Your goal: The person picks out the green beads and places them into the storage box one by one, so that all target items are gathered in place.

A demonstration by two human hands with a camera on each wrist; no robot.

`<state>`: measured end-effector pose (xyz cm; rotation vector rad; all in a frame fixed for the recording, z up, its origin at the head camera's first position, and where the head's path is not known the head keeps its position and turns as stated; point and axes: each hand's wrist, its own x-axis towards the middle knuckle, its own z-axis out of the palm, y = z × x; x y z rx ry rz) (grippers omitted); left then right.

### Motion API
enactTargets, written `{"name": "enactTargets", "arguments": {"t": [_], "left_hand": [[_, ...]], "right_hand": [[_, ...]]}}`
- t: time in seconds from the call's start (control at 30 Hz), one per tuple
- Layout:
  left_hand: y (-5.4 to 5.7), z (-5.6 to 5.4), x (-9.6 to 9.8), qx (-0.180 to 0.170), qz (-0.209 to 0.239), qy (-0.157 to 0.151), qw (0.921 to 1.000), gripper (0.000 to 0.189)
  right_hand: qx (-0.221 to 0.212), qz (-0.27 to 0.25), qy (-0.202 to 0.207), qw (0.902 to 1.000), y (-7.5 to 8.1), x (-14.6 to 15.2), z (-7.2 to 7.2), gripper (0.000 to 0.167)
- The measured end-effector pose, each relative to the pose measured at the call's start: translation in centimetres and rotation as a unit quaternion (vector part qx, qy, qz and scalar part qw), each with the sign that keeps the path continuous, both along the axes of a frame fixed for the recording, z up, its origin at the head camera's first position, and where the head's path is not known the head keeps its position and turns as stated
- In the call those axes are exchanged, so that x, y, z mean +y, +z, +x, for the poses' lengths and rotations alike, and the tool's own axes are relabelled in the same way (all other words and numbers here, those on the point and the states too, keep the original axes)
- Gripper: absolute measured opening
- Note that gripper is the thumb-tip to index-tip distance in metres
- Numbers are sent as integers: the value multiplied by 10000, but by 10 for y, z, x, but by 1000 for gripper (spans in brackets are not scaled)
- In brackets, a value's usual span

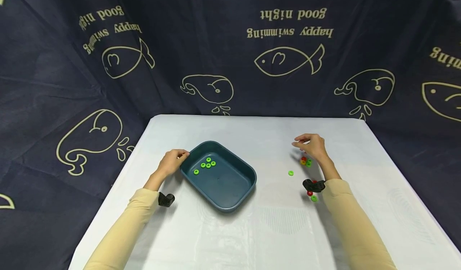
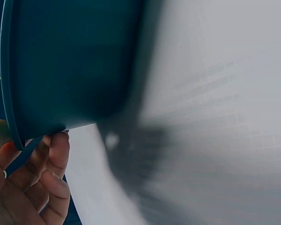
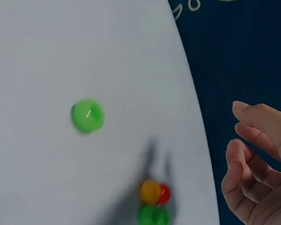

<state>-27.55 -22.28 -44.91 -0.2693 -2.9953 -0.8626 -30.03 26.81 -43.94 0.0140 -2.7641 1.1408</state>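
Observation:
A dark teal plastic bin (image 1: 225, 188) sits on the table, with several small green rings (image 1: 208, 166) lying in its left part. My left hand (image 1: 171, 162) grips the bin's left corner; in the left wrist view its fingers (image 2: 60, 152) are under the rim, the thumb on the other side. Over the right of the table my right hand (image 1: 313, 146) hovers, holding nothing, fingers loosely bent and thumb apart. Just below it lie a red piece (image 1: 304, 158), an orange-yellow piece (image 3: 150, 192) and green rings (image 1: 309, 163). One green ring (image 3: 88, 116) lies separately.
Near my right wrist, another red piece (image 1: 310, 193) and a green ring (image 1: 314, 198) lie on the white table (image 1: 281, 246), partly beside the black wrist camera (image 1: 314, 186). A dark cloth (image 1: 230, 33) with fish drawings hangs behind and around the table.

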Motion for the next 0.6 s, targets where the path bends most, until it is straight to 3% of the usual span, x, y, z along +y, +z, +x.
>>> {"name": "enactTargets", "arguments": {"t": [0.23,0.6], "left_hand": [[0,0,0,-15,16,-25,10000,31],[0,1,1,36,27,-40,10000,31]], "right_hand": [[84,293,-156,9994,-16,25,11,29],[-614,314,-190,9974,-30,44,26,31]]}}
